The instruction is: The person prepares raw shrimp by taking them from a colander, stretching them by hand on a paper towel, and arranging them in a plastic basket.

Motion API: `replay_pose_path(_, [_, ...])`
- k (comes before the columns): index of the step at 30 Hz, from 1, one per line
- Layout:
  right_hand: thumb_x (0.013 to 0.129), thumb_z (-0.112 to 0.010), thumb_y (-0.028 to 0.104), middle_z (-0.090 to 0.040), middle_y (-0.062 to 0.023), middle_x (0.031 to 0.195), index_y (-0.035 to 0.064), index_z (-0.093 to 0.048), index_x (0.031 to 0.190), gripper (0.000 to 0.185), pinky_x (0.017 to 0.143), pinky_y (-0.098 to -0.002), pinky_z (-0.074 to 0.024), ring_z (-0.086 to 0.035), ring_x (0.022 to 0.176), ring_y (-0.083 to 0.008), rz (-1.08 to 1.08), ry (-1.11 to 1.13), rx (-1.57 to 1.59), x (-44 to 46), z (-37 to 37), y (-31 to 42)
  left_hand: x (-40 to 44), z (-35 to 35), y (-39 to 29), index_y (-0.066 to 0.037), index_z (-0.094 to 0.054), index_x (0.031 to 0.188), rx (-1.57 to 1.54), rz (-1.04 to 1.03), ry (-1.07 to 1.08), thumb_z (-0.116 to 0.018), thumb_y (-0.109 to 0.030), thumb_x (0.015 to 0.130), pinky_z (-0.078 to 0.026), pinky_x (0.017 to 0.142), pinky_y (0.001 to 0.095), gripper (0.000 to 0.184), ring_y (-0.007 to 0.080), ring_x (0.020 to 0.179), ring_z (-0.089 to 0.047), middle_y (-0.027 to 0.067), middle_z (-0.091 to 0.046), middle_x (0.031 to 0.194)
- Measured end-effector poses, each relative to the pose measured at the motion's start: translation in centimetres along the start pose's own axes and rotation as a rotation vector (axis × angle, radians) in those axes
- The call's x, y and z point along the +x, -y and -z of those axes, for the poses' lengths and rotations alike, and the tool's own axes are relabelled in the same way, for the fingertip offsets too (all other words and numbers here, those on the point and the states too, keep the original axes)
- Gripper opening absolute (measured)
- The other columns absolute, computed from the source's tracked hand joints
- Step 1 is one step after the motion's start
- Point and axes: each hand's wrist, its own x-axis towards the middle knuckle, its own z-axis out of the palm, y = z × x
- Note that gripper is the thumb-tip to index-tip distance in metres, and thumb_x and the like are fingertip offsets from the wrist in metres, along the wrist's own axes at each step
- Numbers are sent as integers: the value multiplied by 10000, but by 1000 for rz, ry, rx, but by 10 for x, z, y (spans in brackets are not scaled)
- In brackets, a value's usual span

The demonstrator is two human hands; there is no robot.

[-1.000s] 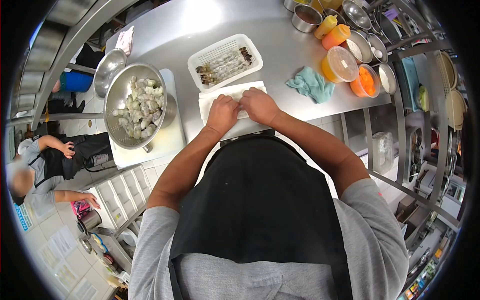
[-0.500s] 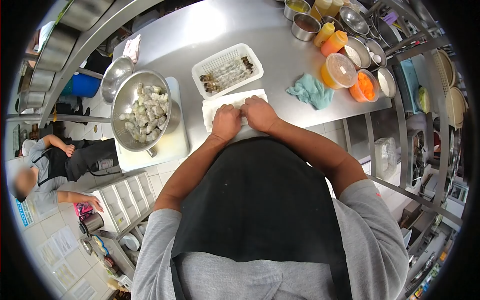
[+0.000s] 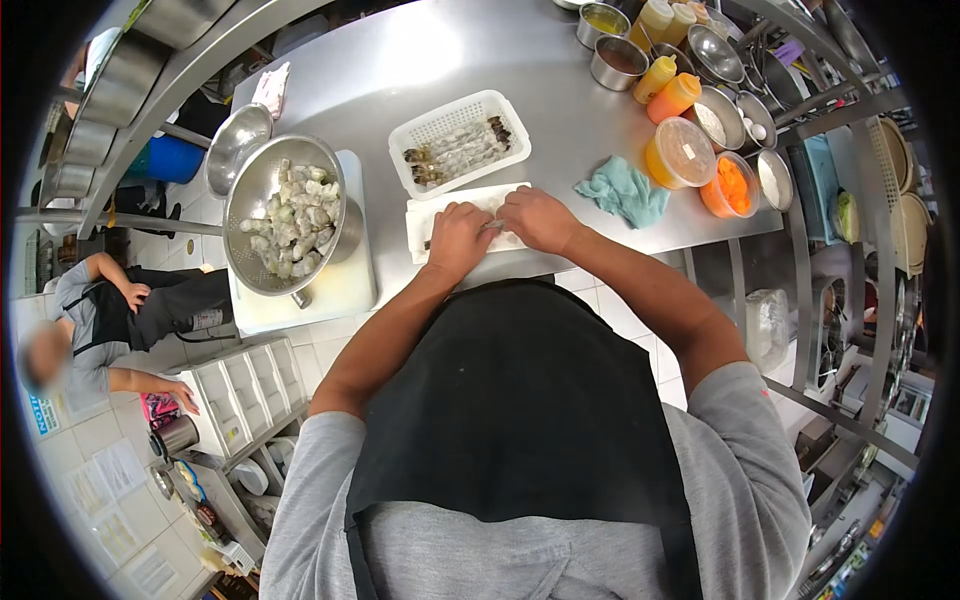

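Note:
My left hand (image 3: 460, 240) and my right hand (image 3: 538, 219) are close together over a small white board (image 3: 421, 217) at the table's near edge. Their closed fingers grip a greyish shrimp (image 3: 494, 225), mostly hidden by the hands. A dark bit, perhaps its tail, shows just left of my left hand. Right behind the board is a white perforated basket (image 3: 398, 139), where several stretched-out shrimp (image 3: 460, 150) lie side by side, dark tails at both ends. To the left, a steel colander (image 3: 238, 200) holds a heap of peeled shrimp (image 3: 294, 222).
The colander stands on a white cutting board (image 3: 355, 255), a steel bowl (image 3: 238, 150) behind it. A teal cloth (image 3: 625, 190) lies right of my hands. Sauce bottles (image 3: 673, 97), tubs (image 3: 680, 152) and bowls crowd the right end. Another person (image 3: 105, 310) stands at far left.
My hands have moved slightly apart, my right hand shifting right. Part of the shrimp now shows between them, and more of the white board is uncovered.

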Motion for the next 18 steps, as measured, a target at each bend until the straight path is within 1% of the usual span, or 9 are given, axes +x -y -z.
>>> replay_pose_path(2, [960,-693,171,-702,-111,1004,86,-751,959,103,971,-469,-544,-670,1065,-334,3,-1,-3,1,-2,-3,2,-11,2,-75,-851,957,-24,5,37,-859,-175,856,-540,865,500,142,365,989,-685,124,-737,947])
replay_pose_path(7, [932,-685,143,-702,-105,968,81,-753,905,96,950,-463,-555,-674,1034,-331,4,-15,15,1,-5,-4,2,-13,-3,-71,-846,935,-41,12,32,-844,-131,856,-541,856,503,99,377,957,-684,122,-727,919])
replay_pose_path(11, [935,-693,144,-711,-110,988,77,-754,915,93,964,-455,-559,-679,1045,-332,-15,19,3,3,-7,-5,4,-19,3,-69,-843,920,-35,-10,34,-837,-137,864,-545,854,502,88,378,951,-683,121,-723,924])
replay_pose_path(14, [934,-713,161,-716,-117,1020,75,-753,934,95,983,-459,-556,-678,1070,-339,-47,80,-28,5,-4,-4,6,-11,2,-82,-843,957,36,26,127,-833,-182,879,-538,885,504,128,372,1008,-685,111,-740,966])
replay_pose_path(16, [938,-725,176,-717,-120,1062,75,-751,964,107,1009,-476,-547,-670,1115,-343,-63,137,-73,7,4,2,3,12,-4,-99,-841,987,49,23,59,-826,-210,890,-522,919,513,149,364,1045,-683,102,-753,988])
replay_pose_path(17, [940,-728,182,-713,-119,1078,76,-748,981,116,1020,-486,-537,-661,1135,-344,-62,77,-83,4,7,8,-4,24,-4,-108,-840,1002,54,27,28,-822,-224,896,-514,936,518,159,360,1064,-682,97,-759,1000])
replay_pose_path(18, [942,-731,188,-709,-118,1095,76,-746,998,125,1031,-496,-528,-653,1155,-345,-58,17,-92,1,10,17,-15,33,5,-136,-840,1036,66,47,-3,-812,-236,908,-480,948,519,164,331,1108,-673,65,-771,1018])
